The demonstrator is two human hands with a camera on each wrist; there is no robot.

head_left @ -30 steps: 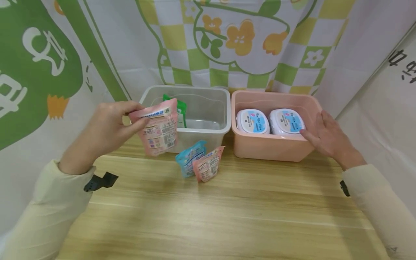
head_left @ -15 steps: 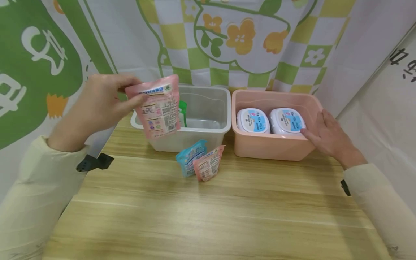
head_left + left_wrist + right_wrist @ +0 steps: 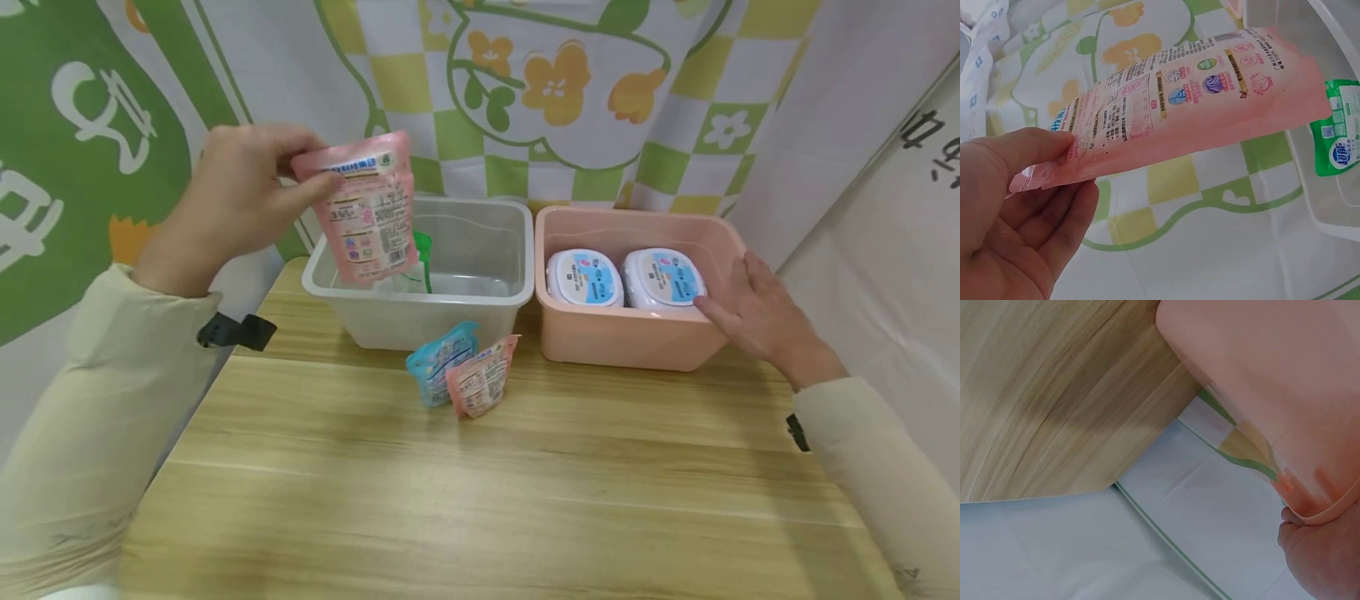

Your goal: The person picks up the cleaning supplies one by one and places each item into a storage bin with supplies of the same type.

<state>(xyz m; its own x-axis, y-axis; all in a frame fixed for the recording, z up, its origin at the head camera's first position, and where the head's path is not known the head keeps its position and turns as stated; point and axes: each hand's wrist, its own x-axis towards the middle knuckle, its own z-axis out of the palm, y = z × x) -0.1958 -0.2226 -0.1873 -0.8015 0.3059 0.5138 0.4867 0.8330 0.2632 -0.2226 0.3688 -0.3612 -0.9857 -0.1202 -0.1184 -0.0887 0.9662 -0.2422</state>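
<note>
Head view: your left hand (image 3: 236, 192) pinches the pink pouch (image 3: 371, 221) at its upper left corner, thumb on the printed near face, other fingers behind; the rest of the pouch extends rightward and down from the fingertips, overlapping the grey bin (image 3: 375, 321), which contains a green pack (image 3: 423, 260). A blue pouch (image 3: 429, 377) and, partly before it, a second pink pouch (image 3: 482, 385) stand on the table (image 3: 480, 500) in front of this bin. Your right hand (image 3: 772, 321), fingers extended, rests against the right end of the pink bin (image 3: 622, 340), which holds two white tubs (image 3: 585, 279).
Left wrist view: your thumb lies on the pink pouch's printed face with fingers beneath; its body reaches away from the hand, its far end overlapping the green pack in sight.
Right wrist view: part of your right hand meets the pink bin's rim; the full lie of its fingers cannot be told here
</note>
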